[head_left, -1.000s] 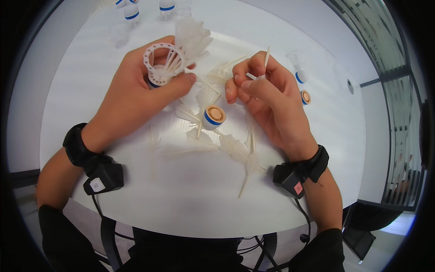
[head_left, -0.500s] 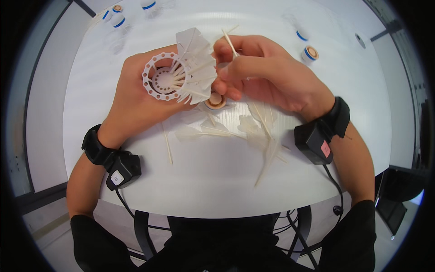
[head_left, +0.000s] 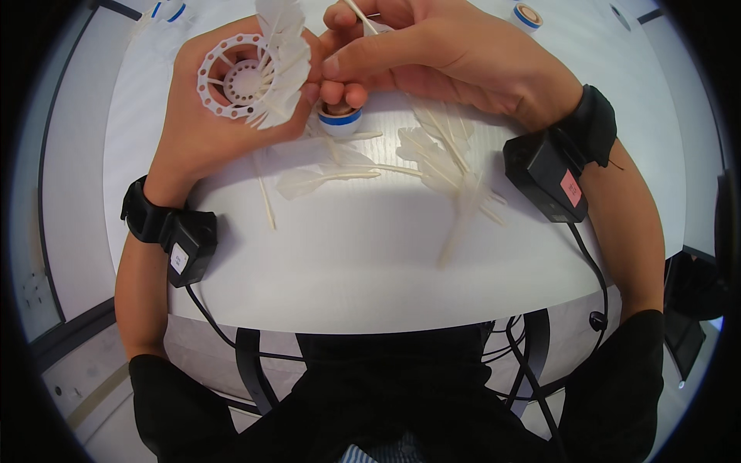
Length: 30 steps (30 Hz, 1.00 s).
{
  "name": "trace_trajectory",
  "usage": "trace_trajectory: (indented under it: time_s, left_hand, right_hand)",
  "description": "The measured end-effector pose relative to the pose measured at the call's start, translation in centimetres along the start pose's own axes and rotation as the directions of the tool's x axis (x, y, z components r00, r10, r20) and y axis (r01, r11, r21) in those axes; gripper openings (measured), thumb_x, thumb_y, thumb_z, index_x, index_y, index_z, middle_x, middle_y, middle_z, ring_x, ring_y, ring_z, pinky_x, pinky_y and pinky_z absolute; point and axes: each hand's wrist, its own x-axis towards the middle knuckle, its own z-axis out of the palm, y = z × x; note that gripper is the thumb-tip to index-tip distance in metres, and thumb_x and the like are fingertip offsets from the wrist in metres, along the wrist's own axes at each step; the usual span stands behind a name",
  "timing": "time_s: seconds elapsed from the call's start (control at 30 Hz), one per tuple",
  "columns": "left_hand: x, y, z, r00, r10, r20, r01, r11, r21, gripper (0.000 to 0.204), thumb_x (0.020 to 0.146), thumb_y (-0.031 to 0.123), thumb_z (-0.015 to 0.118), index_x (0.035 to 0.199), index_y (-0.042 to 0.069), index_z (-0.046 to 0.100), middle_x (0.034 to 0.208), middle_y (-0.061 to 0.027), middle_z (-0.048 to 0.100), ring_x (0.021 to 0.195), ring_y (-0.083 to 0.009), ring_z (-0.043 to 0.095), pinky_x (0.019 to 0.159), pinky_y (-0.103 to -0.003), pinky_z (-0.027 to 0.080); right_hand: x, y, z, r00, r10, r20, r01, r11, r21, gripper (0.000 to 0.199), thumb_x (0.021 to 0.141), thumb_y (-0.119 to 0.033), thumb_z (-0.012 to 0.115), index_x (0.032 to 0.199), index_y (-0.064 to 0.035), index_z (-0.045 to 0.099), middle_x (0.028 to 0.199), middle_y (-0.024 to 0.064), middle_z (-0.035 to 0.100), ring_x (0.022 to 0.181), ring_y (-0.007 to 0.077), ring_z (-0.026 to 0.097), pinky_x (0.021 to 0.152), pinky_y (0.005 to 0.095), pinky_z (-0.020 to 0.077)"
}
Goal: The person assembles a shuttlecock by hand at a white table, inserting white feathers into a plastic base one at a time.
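My left hand [head_left: 204, 127] grips a white plastic ring jig [head_left: 231, 77] with holes round its rim; several white feathers [head_left: 282, 65] stand in its right side. My right hand [head_left: 440, 54] pinches the thin quill of one feather [head_left: 359, 15] right beside the jig, fingertips touching the left hand's fingers. Under both hands a shuttlecock cork base with a blue band [head_left: 340, 119] stands on the white table [head_left: 370, 262]. Loose white feathers [head_left: 432, 158] lie on the table below my right hand.
Another cork base with a blue band [head_left: 528, 15] sits at the far right of the table, and more blue-banded pieces [head_left: 166, 9] at the far left. Black wrist devices with cables are strapped on both forearms. The table's near edge curves just above my lap.
Both hands have come nearer and higher in view. My right hand has brought its feather from the right over to the jig, where the hands now touch.
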Motion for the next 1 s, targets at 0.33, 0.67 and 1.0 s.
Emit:
trace_trajectory:
  time_s: [0.33,0.67,1.0]
  left_hand:
    - [0.0,-0.7,-1.5,0.919,0.340,0.199,-0.366,0.924,0.112,0.025,0.069,-0.012,0.069,0.092,-0.005,0.064,0.071,-0.0073,0.062,0.058,-0.0160,0.052,0.057,-0.025,0.042]
    - [0.9,-1.4,-0.4,0.850,0.415,0.326,-0.491,0.847,0.202,0.042,0.057,0.007,0.083,0.094,-0.004,0.066,0.070,-0.0081,0.060,0.061,-0.0200,0.054,0.053,-0.029,0.040]
    - [1.2,-1.4,-0.5,0.841,0.366,0.398,-0.465,0.866,0.185,0.042,0.057,0.012,0.083,0.093,-0.001,0.066,0.073,-0.0072,0.059,0.063,-0.0210,0.058,0.057,-0.030,0.045]
  right_hand:
    - [-2.7,-0.1,3.5,0.966,-0.258,0.014,0.183,0.646,-0.741,0.025,0.090,-0.005,0.068,0.108,0.0057,0.055,0.098,0.0147,0.070,0.087,0.0163,0.069,0.085,0.0161,0.0525]
    - [-0.6,1.0,-1.1,0.981,-0.104,0.162,0.143,0.956,-0.256,0.016,0.087,-0.003,0.066,0.095,-0.0011,0.052,0.098,0.0123,0.067,0.082,0.0141,0.068,0.082,0.0195,0.0542]
    - [-0.2,1.0,-0.7,0.987,-0.085,0.135,0.113,0.971,-0.212,0.014,0.088,-0.001,0.063,0.097,0.0006,0.052,0.093,0.0095,0.066,0.082,0.0124,0.067,0.078,0.0193,0.0541]
